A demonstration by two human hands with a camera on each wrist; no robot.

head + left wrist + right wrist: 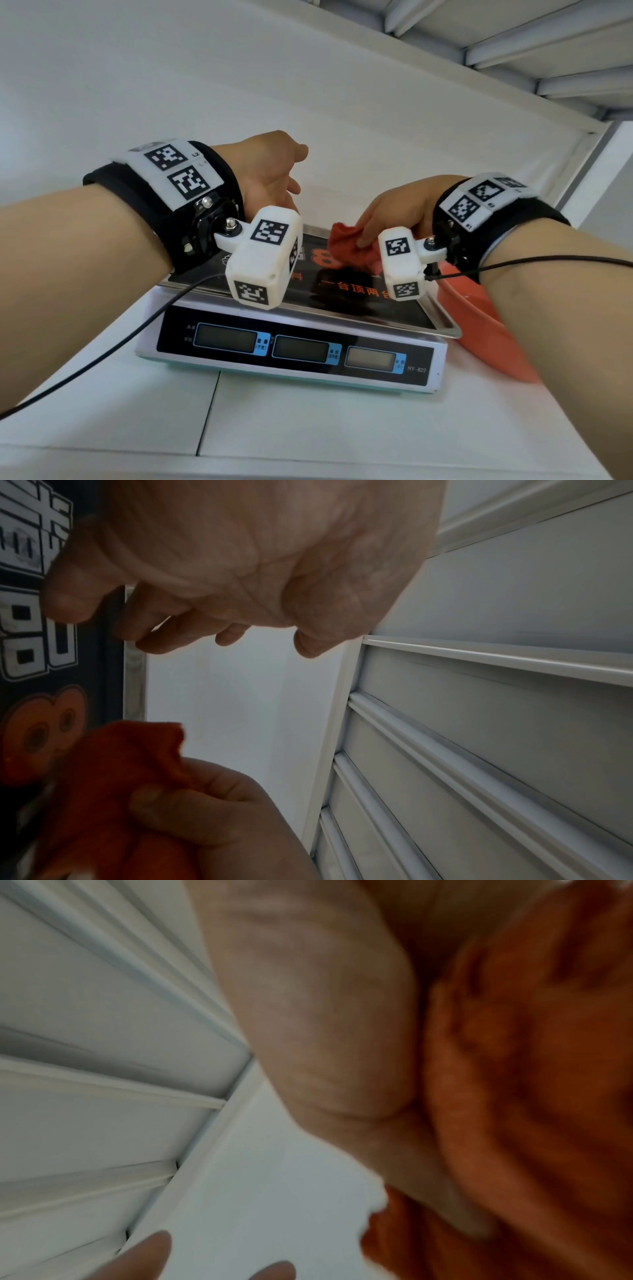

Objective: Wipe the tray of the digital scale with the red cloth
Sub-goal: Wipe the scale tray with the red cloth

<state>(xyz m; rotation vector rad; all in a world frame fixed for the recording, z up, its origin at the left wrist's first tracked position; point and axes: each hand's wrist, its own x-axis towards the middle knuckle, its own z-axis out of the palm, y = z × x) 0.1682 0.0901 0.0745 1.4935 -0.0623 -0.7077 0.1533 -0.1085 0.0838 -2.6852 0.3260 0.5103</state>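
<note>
The digital scale [294, 353] stands on a white surface, its display panel facing me. Its tray [346, 305] carries a black sticker with orange print. A crumpled red cloth [346, 246] lies on the tray's far right part. My right hand [376, 222] grips it with thumb and fingers and presses it down; the left wrist view shows the same red cloth [130, 756] in the right hand [212, 818]. My left hand [287, 171] hovers over the tray's far left corner, its fingers [164, 642] loosely curled and holding nothing. The right wrist view is blurred and shows the cloth [531, 1069] against the palm.
An orange-red bowl [486, 325] sits close against the scale's right side, under my right forearm. A white wall stands just behind the scale, and a ribbed white shelf [513, 41] hangs overhead. A black cable [102, 353] runs from my left wrist across the surface.
</note>
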